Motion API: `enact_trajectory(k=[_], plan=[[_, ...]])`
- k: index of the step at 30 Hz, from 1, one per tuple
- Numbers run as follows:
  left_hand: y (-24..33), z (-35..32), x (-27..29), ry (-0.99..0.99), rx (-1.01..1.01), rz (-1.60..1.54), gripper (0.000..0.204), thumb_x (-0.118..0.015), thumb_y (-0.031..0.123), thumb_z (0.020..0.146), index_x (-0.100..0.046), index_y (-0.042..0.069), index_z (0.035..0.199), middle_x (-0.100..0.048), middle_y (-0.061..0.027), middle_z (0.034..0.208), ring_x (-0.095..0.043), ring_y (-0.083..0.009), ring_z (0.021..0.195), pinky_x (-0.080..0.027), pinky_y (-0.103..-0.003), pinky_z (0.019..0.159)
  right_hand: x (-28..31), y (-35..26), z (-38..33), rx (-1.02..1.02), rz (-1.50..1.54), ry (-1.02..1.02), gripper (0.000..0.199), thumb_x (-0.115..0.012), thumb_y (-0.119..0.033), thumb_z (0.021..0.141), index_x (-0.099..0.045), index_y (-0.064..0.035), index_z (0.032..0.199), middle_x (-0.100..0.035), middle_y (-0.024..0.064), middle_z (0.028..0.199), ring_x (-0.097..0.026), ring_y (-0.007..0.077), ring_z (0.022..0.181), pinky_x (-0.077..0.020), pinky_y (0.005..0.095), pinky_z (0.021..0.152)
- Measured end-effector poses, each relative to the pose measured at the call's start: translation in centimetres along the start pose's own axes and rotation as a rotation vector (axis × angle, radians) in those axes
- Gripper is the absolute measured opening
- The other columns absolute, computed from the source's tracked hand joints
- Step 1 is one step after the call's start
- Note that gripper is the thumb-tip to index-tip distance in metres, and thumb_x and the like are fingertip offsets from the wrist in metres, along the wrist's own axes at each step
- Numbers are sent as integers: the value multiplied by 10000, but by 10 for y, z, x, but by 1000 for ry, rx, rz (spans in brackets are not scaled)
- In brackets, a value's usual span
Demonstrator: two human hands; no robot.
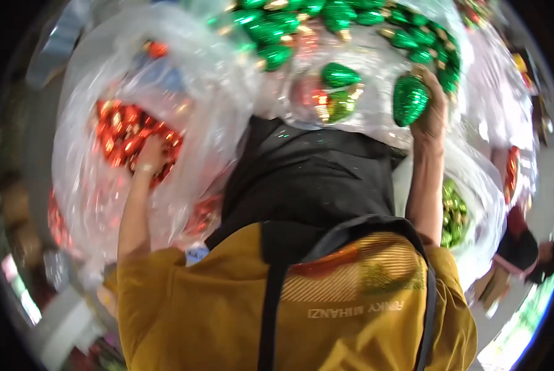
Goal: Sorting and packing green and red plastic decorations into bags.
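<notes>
My right hand grips a large, shiny green teardrop-shaped ornament, its fingers curled near the ornament's upper end. My left hand reaches into a clear plastic bag on the left, among shiny red ornaments. Its fingers are sunk among them and blurred, so whether it holds one is hidden. In front of me, on clear plastic, lie a green ornament, a lighter green one and a red one, close together.
Many green ornaments with gold caps are heaped along the far side, continuing to the far right. A plastic bag with light green ornaments stands beside my right forearm. Another person is at the right edge.
</notes>
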State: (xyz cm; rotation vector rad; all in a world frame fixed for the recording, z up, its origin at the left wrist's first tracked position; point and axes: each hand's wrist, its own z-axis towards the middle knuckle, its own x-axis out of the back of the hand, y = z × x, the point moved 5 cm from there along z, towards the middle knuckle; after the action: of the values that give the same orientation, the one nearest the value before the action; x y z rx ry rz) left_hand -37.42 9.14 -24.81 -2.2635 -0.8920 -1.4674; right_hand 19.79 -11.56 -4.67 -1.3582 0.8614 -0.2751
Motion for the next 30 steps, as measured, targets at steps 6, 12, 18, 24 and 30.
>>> enact_trajectory(k=[6, 12, 18, 24, 30], plan=[[-5, -5, 40, 329, 329, 310, 280, -594, 52, 765, -594, 58, 1045, -584, -131, 1077, -523, -332, 1040, -455, -398, 856, -79, -51, -38, 139, -1066, -623, 370, -541, -170, 835, -545, -27, 1176, -623, 122, 757, -614, 228, 695, -481, 349, 667], [34, -16, 145, 503, 342, 42, 247, -631, 140, 818, -596, 21, 1032, -597, -127, 985, -574, -303, 906, -469, -371, 769, -64, -29, 1, 548, -1723, -789, 336, -577, -225, 837, -528, -72, 1132, -587, 169, 655, -606, 330, 630, -466, 418, 610], [230, -33, 311, 1131, -142, -518, 331, -698, 86, 787, -604, 0, 1092, -617, -155, 997, -610, -250, 927, -470, -309, 835, -62, -2, -58, 561, -1598, -371, 309, -597, -257, 841, -507, -39, 1041, -601, 170, 636, -599, 382, 616, -474, 449, 618], [342, 50, 321, 735, -542, -413, 316, -663, 116, 790, -608, -22, 1069, -623, -182, 1027, -612, -284, 943, -480, -336, 813, -91, -20, -97, 515, -1472, -574, 316, -575, -242, 847, -506, -1, 1041, -605, 168, 657, -583, 347, 581, -466, 410, 576], [368, 104, 277, 407, -674, -128, 201, -610, 159, 819, -624, 22, 965, -630, -146, 901, -594, -322, 863, -472, -403, 773, -58, -25, -84, 415, -1316, -472, 270, -572, -179, 831, -511, 7, 1018, -586, 169, 625, -581, 323, 532, -465, 390, 520]])
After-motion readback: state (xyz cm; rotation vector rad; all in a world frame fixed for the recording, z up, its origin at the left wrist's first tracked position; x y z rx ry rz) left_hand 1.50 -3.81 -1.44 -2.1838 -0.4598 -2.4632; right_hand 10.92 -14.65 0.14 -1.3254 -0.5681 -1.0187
